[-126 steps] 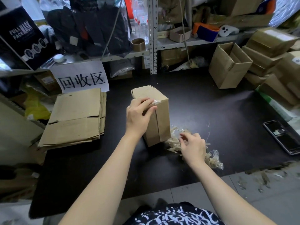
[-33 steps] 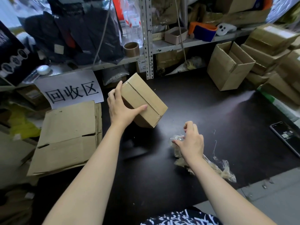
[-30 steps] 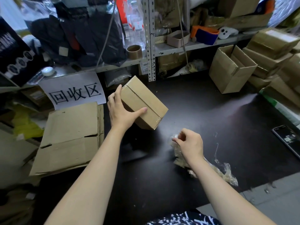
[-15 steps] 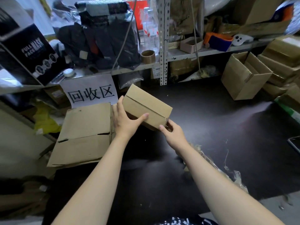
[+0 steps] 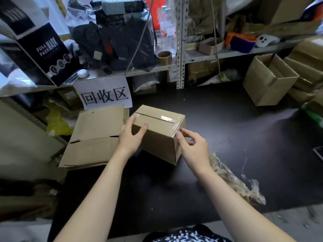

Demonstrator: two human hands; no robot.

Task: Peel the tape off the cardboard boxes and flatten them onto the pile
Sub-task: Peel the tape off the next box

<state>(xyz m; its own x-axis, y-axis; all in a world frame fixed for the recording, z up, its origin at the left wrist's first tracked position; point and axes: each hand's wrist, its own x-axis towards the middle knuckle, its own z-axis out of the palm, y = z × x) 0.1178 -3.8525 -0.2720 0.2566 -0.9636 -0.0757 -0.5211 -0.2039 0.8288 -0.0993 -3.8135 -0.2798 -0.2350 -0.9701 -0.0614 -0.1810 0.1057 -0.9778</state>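
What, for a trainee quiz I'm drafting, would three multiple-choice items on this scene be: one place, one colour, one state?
1. Where is the flattened pile relative to the held box? A: on its left. B: on its right. C: up on the shelf.
2. What colour is the table top? A: white. B: black. C: green.
3. The tape on the box is: A: fully peeled off. B: still over the top seam. C: wound round the pile.
Key: 1 A, the pile lies beyond the left hand. 2 B, the surface is dark. 3 B, a glossy strip spans the seam.
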